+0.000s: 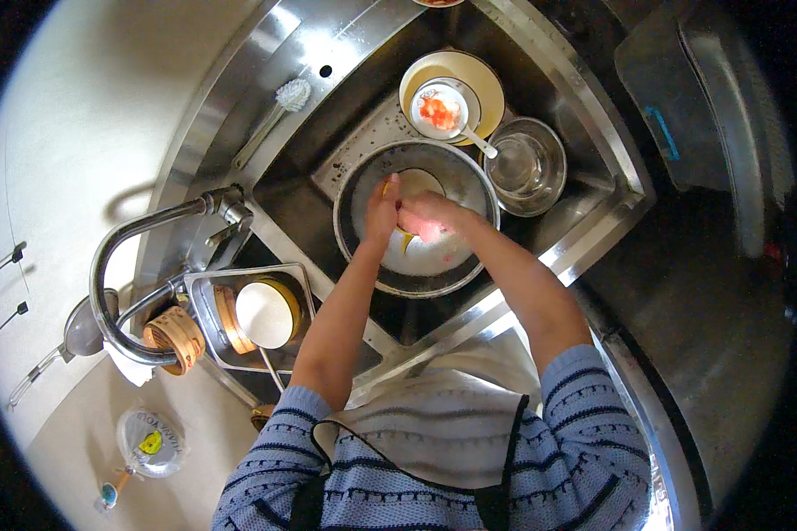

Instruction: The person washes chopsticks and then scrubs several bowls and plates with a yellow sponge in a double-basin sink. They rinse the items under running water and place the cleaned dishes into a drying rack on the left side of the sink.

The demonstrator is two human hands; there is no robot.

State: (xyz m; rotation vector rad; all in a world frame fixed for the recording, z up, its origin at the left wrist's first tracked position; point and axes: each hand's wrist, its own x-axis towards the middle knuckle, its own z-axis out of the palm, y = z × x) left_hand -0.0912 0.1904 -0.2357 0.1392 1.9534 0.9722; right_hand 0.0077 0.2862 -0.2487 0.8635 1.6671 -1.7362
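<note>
A large round metal basin (345,249) with whitish, sudsy water stands in a stainless steel sink. Both my hands are inside it. My left hand (383,207) grips the edge of a yellow-rimmed dish (406,240), partly hidden by the hands and water. My right hand (432,211) presses a pink cloth (425,227) against that dish. Behind my hands, a round pale dish (422,179) shows in the basin.
Beyond the basin are a yellow bowl (491,79) with smaller dishes and a white spoon (481,143), and a metal bowl (558,172). A brush (293,95) lies on the ledge; left are a curved faucet (99,265) and a metal tray (239,271) holding a white bowl (264,315).
</note>
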